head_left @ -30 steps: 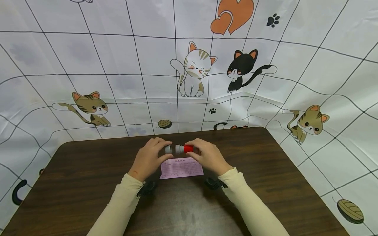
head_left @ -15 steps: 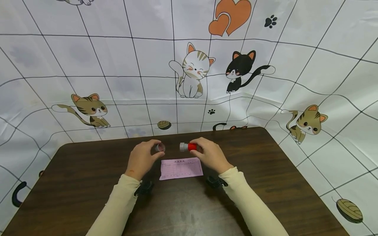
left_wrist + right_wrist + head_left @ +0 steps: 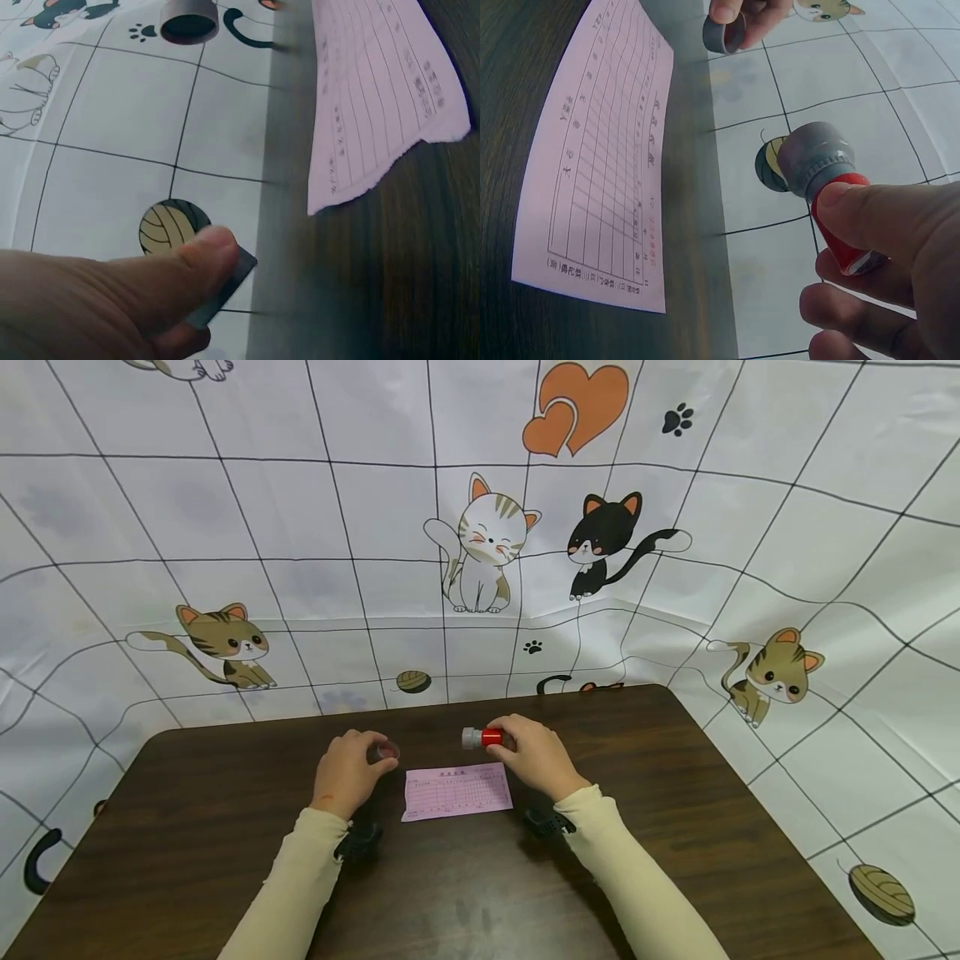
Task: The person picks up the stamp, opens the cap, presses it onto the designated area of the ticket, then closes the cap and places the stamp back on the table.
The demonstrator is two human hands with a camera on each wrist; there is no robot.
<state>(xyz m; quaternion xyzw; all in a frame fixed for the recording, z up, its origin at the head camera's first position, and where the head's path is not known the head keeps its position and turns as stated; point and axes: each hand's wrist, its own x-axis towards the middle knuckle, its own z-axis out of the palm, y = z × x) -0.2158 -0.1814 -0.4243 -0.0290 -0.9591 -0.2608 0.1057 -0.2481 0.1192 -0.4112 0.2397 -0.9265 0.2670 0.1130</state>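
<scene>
Between thumb and fingers my left hand (image 3: pixel 345 775) pinches a small grey round cap (image 3: pixel 387 751), held above the table left of the pink slip. Its hollow opening shows in the right wrist view, where the cap (image 3: pixel 715 36) is at the top. My right hand (image 3: pixel 536 758) grips a small round stamp (image 3: pixel 480 738) by its red handle (image 3: pixel 834 196), with the grey head pointing left toward the cap. Stamp and cap are apart. Below and between the hands, a pink printed slip (image 3: pixel 456 795) lies on the table; its lower left edge looks torn.
The dark wood-grain table (image 3: pixel 442 893) has rounded far corners. Behind it hangs a white cloth (image 3: pixel 390 510) with a line grid and printed cats, reaching down to the table's back edge. A dark wrist device (image 3: pixel 360 841) sits at the left cuff.
My left hand has moved left and slightly down with the cap, widening the gap to the stamp. The right hand has shifted slightly right with the stamp. The slip lies where it was.
</scene>
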